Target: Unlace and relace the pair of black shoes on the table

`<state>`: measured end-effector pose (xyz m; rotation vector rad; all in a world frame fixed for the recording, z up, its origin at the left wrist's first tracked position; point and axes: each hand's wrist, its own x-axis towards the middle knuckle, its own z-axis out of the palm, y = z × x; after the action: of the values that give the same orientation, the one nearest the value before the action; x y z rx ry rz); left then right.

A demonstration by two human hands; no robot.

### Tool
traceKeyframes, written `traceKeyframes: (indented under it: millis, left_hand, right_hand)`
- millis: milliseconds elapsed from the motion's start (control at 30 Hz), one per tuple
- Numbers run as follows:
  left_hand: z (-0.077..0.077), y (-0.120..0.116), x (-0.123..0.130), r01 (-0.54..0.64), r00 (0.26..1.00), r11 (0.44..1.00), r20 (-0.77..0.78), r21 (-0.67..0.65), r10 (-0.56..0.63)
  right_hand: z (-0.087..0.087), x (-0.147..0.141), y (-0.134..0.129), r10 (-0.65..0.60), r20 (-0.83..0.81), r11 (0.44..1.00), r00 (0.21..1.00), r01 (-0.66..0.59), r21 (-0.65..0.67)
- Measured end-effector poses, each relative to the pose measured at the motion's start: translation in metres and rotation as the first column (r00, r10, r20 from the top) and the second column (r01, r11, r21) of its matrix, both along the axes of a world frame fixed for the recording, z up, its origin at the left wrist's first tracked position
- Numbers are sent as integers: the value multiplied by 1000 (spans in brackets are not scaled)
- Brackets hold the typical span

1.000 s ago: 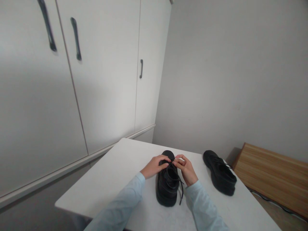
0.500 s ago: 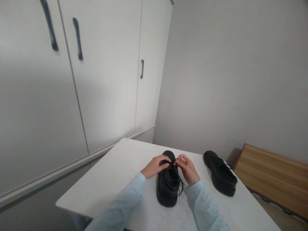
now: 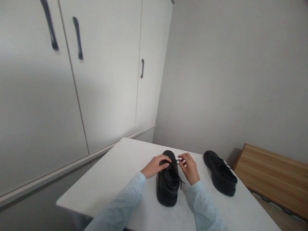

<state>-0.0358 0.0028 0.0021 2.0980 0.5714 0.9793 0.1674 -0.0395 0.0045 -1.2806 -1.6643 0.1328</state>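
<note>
A black lace-up shoe stands upright on the white table, its toe pointing away from me and its heel toward me. My left hand comes in from the left, thumb and fingers closed on the laces over the shoe's front; the exact grip is partly hidden. To the right of the shoe, my right hand pinches a black shoelace, drawn out sideways from the lacing. A loose lace end hangs over the shoe's right side near the opening.
A second black shoe, laced, stands near the right edge of the white table. Beyond that edge is a wooden piece of furniture. White cabinet doors rise on the left, and a grey wall lies behind.
My right hand has moved slightly to the right, away from the lacing, drawing the shoelace out with it. My left hand stays on the front of the shoe.
</note>
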Motion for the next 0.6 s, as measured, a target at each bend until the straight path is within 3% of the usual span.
traceKeyframes:
  millis: [133,200,267,333,433,533,600]
  left_hand:
    - [0,0,0,-8,1000,1000,-10,-5,8]
    - [0,0,0,-8,1000,1000,-10,-4,8]
    - [0,0,0,-8,1000,1000,-7,-6,8]
    - [0,0,0,-8,1000,1000,-5,-11,8]
    - [0,0,0,-8,1000,1000,-4,-11,8]
    - [-1,1,0,-6,1000,1000,-4,-11,6]
    - [-1,1,0,-9,1000,1000,-5,-14,9]
  right_hand:
    - [-6,4,5,-79,77,997,994,79,12]
    - [-7,7,7,-63,-7,995,998,63,-76]
    - [-6,9,7,-15,-191,978,981,-25,-209]
    - [-3,10,5,44,-415,937,909,-182,-299]
    - [5,6,-2,123,-654,881,746,-385,-274]
    - [13,-1,-9,189,-757,859,626,-478,-181]
    - [15,-3,-11,208,-776,860,595,-490,-145]
